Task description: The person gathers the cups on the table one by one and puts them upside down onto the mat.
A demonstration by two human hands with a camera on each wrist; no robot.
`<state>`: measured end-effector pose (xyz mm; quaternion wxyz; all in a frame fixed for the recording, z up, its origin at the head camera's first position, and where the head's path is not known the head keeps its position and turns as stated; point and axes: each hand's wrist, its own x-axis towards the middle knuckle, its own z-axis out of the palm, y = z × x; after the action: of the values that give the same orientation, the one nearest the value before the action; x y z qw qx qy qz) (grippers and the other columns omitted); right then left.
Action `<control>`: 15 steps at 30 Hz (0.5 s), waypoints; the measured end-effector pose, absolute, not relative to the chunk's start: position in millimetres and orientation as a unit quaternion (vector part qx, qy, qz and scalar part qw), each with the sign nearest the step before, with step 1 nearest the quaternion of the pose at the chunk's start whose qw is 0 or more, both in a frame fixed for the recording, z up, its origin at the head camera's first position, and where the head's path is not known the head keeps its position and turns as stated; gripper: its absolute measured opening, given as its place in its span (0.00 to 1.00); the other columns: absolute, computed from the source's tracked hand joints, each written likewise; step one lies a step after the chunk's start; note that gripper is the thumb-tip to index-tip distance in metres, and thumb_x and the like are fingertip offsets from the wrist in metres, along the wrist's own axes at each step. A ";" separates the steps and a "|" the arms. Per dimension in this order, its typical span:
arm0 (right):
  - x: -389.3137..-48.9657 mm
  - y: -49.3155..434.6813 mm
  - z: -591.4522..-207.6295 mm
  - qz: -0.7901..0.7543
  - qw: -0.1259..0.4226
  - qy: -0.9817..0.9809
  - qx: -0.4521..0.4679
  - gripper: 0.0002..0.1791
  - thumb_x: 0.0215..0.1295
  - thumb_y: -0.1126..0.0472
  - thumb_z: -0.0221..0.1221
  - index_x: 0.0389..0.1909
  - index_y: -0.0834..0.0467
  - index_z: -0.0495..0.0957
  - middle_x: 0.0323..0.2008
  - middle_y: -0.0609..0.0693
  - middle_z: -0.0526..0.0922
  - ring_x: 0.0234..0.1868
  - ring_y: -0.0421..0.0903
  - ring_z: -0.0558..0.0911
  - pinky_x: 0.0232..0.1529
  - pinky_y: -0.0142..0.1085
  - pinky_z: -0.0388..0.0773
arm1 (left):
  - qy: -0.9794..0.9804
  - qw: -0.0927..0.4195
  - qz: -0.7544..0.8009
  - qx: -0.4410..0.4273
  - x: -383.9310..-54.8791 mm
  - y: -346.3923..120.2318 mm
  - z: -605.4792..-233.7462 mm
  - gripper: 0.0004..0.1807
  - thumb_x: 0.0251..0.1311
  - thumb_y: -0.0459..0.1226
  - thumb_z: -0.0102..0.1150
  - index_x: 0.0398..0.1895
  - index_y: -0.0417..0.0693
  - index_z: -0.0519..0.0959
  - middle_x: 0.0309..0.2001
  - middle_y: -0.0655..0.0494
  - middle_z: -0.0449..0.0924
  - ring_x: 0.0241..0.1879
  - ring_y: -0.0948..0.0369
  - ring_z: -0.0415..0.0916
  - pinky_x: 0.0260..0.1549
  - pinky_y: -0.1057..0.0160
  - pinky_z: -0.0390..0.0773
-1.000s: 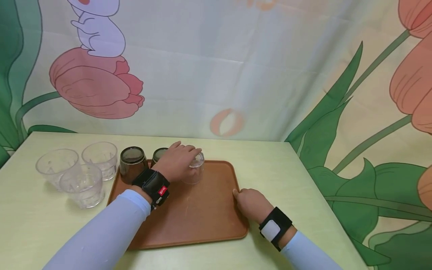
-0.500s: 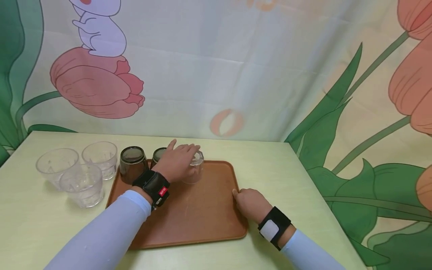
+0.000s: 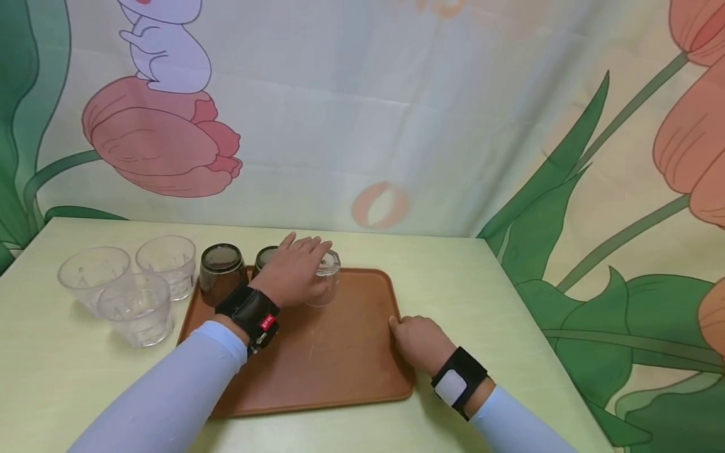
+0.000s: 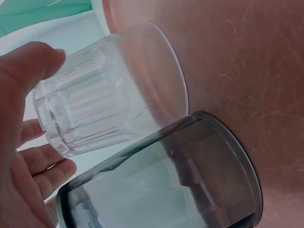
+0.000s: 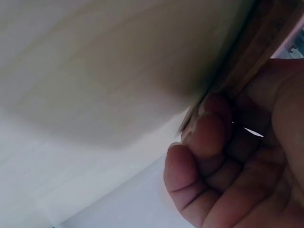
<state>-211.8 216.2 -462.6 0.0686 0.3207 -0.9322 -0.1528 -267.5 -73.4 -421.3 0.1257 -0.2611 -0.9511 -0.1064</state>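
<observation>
My left hand (image 3: 291,270) is at the upturned base of a clear glass (image 3: 331,283) that stands rim-down on a brown tray (image 3: 334,358). In the left wrist view, its thumb and fingers lie loosely spread on either side of the base. A dark tinted glass (image 4: 142,190), also rim-down, stands right beside the clear one. My right hand (image 3: 421,343) grips the tray's right edge, thumb on top. Seen from the right wrist, its fingers (image 5: 206,135) curl under the tray's rim.
Another dark glass (image 3: 223,270) is upside down at the tray's back left corner. Left of the tray, three clear glasses stand upright on the pale table (image 3: 470,283), one of them the nearest glass (image 3: 138,308). A printed curtain (image 3: 317,126) hangs behind.
My left hand has shifted slightly left and its fingers have drawn back from over the clear glass, exposing more of it. The right hand and the tray have stayed put.
</observation>
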 end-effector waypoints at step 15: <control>-209.1 215.0 -455.5 -0.148 0.060 -0.932 0.324 0.16 0.71 0.63 0.56 0.55 0.63 0.82 0.20 0.52 0.79 0.20 0.47 0.79 0.21 0.41 0.78 | -0.933 0.160 -0.167 -0.277 -247.4 -76.1 -416.5 0.33 0.60 0.53 0.62 0.65 0.48 0.73 0.64 0.46 0.75 0.68 0.50 0.68 0.74 0.41 0.52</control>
<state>-209.1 215.0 -455.5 0.0601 0.3244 -0.9324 -0.1478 -247.4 -76.1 -416.5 0.1599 -0.2774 -0.9325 -0.1668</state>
